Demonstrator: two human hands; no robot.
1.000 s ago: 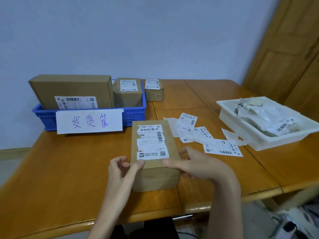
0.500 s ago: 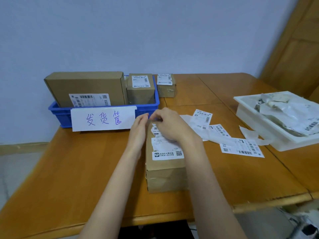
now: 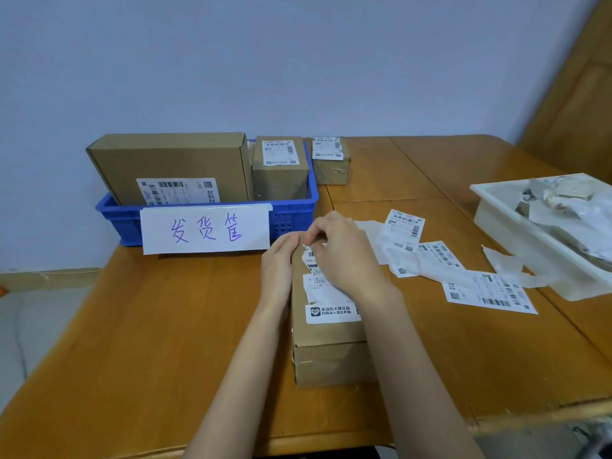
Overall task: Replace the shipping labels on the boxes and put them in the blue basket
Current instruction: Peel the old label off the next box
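Lying lengthwise away, box (image 3: 329, 332) pinched by right hand (image 3: 342, 256).

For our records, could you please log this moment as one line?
step: peel old label | right hand pinches its far edge | left hand steadies box

Soft even light, wide-angle edge distortion.
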